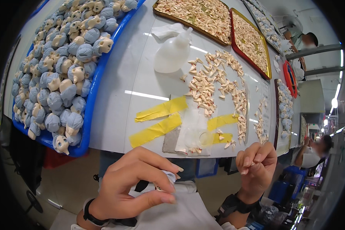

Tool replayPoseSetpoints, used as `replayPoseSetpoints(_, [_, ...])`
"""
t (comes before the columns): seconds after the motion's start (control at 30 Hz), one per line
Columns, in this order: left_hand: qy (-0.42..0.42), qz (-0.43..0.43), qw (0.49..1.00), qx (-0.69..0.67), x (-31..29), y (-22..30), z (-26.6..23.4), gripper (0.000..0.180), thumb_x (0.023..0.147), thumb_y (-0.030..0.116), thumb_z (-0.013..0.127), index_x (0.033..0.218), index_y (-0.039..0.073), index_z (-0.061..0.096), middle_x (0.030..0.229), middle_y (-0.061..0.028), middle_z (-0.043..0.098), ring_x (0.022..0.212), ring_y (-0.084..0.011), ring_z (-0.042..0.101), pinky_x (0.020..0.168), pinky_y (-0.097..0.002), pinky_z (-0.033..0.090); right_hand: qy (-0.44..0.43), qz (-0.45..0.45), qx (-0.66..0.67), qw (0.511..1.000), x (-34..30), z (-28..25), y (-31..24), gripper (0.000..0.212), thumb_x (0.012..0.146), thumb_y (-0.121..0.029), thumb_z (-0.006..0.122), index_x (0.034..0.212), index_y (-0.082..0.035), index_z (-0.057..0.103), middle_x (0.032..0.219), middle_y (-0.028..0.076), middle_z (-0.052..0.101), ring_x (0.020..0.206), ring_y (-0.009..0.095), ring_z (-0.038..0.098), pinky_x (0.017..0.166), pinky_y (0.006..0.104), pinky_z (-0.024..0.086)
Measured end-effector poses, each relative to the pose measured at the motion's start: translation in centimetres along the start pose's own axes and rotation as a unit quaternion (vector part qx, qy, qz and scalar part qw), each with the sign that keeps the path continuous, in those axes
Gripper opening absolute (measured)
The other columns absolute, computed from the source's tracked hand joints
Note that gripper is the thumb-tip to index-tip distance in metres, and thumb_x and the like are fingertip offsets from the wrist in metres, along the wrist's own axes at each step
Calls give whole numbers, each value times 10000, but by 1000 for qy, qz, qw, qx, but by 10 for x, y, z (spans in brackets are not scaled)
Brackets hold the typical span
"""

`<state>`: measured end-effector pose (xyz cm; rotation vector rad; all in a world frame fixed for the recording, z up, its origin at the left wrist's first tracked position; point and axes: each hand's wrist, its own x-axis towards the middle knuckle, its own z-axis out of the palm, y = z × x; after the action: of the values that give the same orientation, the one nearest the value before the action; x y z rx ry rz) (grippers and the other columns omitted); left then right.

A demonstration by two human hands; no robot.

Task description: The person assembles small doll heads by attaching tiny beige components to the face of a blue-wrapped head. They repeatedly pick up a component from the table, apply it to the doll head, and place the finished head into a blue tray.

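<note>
In front of my body, below the table edge, my left hand (pixel 132 184) is closed round a small doll head (pixel 168 177) with pale blue hair. My fingers cover most of its face. To the right, my right hand (pixel 258 165) is raised with thumb and fingertips pinched on a tiny pale piece (pixel 253 164), mostly hidden. It looks like the small pointed pieces (pixel 203 90), cream with reddish tips, heaped on the table just beyond. Between the hands, at the table's edge, lies a clear plastic sheet with a round clear dish (pixel 200 137).
A blue crate (pixel 94 103) full of blue-haired doll heads stands on the left. Yellow tape strips (pixel 155 130) cross a grey board (pixel 170 142). Behind are a translucent squeeze bottle (pixel 172 53), a gold tray (pixel 224 43) and a red-and-gold tray (pixel 267 73) of pointed pieces. Other people are at the right.
</note>
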<state>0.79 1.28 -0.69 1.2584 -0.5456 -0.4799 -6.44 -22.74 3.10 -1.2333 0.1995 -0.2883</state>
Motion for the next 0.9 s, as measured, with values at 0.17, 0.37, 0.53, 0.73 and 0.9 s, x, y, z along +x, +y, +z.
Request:
replayPoseSetpoints(0.17, [46, -43, 996, -56, -3, 2, 5, 173, 669, 46, 732, 797, 29, 618, 921, -150, 597, 844, -201, 584, 715, -286, 459, -54, -16, 37, 998, -5, -7, 6, 184, 706, -98, 720, 726, 14, 576, 726, 150, 572, 544, 199, 546, 446, 255, 425])
replayPoseSetpoints(0.37, [29, -58, 995, -70, -1, 5, 7, 166, 684, 42, 722, 810, 26, 614, 942, -150, 590, 850, -197, 580, 728, -287, 450, -34, -17, 57, 998, -7, -6, 5, 315, 625, -235, 770, 709, 2, 579, 709, 133, 572, 527, 196, 531, 410, 246, 401])
replayPoseSetpoints(0.53, [16, -67, 996, -63, 1, 9, 5, 144, 702, 52, 712, 813, 16, 626, 957, -134, 587, 862, -186, 575, 730, -280, 449, 37, -36, 35, 998, -2, -3, 5, 352, 597, -258, 783, 711, -7, 564, 680, 123, 569, 532, 175, 543, 420, 241, 411])
replayPoseSetpoints(0.73, [15, -69, 990, -120, -1, 6, 7, 225, 700, 24, 708, 902, 2, 611, 1013, -144, 547, 904, -181, 567, 741, -268, 467, 128, -82, -109, 982, 0, -3, 10, 244, 680, -121, 737, 748, 14, 546, 671, 125, 567, 569, 166, 564, 475, 252, 475])
replayPoseSetpoints(0.9, [14, -106, 981, -165, -2, 8, 7, 320, 695, -16, 698, 987, -29, 569, 1044, -148, 516, 927, -188, 565, 790, -278, 508, 128, -94, -150, 976, -2, -4, 10, 135, 712, 10, 668, 770, 38, 549, 697, 122, 572, 609, 165, 567, 531, 262, 491])
